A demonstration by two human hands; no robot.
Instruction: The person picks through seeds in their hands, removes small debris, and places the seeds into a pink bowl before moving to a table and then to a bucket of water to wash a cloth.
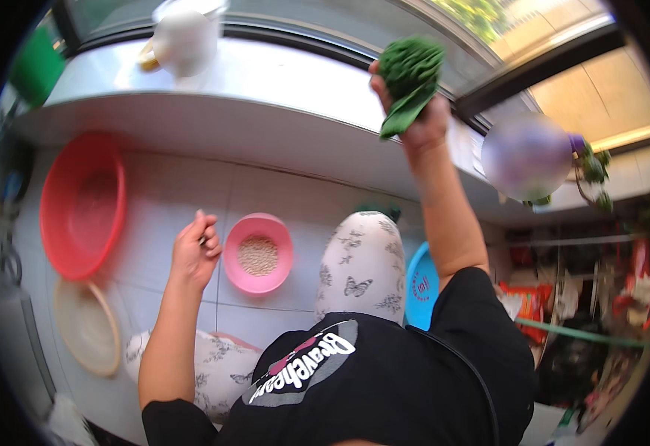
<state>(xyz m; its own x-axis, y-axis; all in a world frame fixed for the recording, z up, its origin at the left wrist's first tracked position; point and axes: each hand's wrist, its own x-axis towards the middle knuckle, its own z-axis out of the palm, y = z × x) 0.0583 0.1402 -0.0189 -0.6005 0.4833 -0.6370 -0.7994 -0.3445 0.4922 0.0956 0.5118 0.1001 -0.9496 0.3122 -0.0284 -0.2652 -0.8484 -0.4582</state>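
Observation:
My right hand is raised over the white window ledge. It grips a bunched, ribbed green cloth. Low on the left, above the tiled floor, my left hand has its fingers curled around a small dark object, too small to identify. Just right of that hand, a pink plastic bowl stands on the floor, with pale grains or seeds in its bottom.
A large red basin leans at the left, beside a pale round basin. A blue basin is partly behind my right arm. A white bucket stands on the ledge; a green container is far left. Clutter fills the right.

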